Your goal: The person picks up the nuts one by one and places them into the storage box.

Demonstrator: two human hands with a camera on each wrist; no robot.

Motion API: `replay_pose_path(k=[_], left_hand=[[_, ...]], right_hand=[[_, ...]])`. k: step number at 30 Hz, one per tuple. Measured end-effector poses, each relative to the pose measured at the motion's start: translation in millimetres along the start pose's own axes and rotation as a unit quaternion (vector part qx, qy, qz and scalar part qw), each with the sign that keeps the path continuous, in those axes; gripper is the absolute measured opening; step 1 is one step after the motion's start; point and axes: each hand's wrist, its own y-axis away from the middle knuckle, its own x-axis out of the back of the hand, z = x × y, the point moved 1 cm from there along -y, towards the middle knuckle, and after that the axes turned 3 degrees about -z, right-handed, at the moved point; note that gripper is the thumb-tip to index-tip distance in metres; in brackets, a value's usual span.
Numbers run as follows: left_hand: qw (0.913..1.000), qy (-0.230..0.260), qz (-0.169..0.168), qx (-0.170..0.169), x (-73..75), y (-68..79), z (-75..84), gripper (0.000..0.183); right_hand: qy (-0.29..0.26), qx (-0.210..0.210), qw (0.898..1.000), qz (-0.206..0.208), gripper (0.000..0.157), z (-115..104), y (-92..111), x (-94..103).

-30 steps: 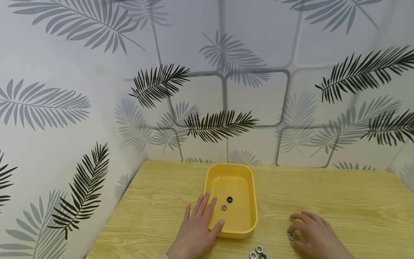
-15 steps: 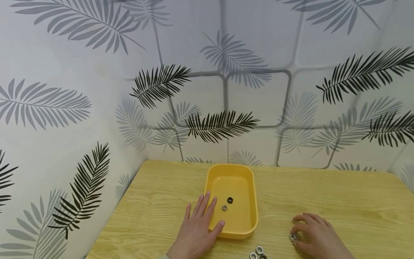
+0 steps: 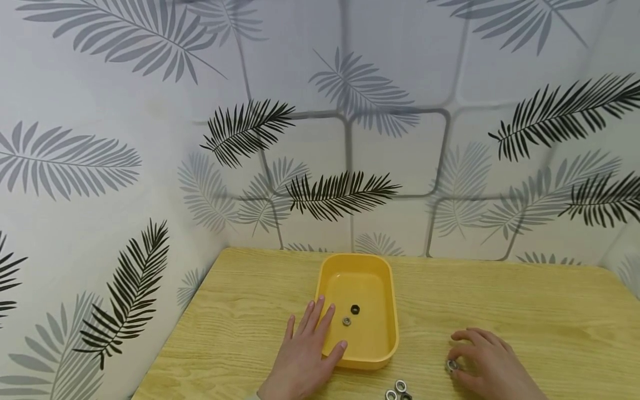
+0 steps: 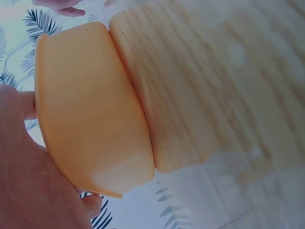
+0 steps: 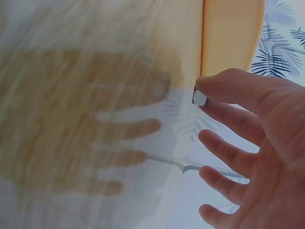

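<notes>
Between thumb and index finger, my right hand [image 3: 492, 364] pinches a small metal nut [image 3: 452, 365], to the right of a yellow tray [image 3: 393, 333]. In the right wrist view the nut [image 5: 199, 97] shows side-on at the fingertips, and the other fingers are spread apart. My left hand [image 3: 306, 353] rests on the tray's near left rim with its fingers extended. Inside the tray lie a black nut [image 3: 355, 309] and a silver nut [image 3: 347, 321]. Two silver nuts [image 3: 400, 386] and a dark nut [image 3: 406, 396] sit together in front of the tray, partly cut off by the frame.
All of this stands on a wood-grain table [image 3: 525, 300] with a glossy surface that mirrors the hand and tray. A wall [image 3: 400, 222] with leaf patterns rises behind the table's back edge and along its left side.
</notes>
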Motion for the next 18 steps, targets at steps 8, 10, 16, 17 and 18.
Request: replay_pose_path(k=[8,10,16,17,18], left_hand=[[1.0000,0.004,-0.004,0.002,-1.0,-0.9,-0.6,0.069],[1.0000,0.007,-0.003,0.001,-0.7,-1.1,-0.7,0.069],[0.9999,0.011,-0.004,0.003,0.0,-0.3,-0.3,0.069],[0.9999,0.011,-0.004,0.004,0.0,-0.2,-0.3,0.069],[0.9999,0.011,-0.005,0.004,0.0,-0.2,-0.2,0.069]], right_hand=[[-0.019,0.000,1.000,0.014,0.024,-9,-3,7.4],[-0.020,0.004,1.000,0.022,0.024,-11,-6,9.6],[-0.024,0.040,0.996,0.073,0.027,-17,-12,14.2],[-0.024,0.045,0.995,0.080,0.028,-18,-12,14.8],[-0.024,0.051,0.995,0.087,0.029,-20,-13,15.3]])
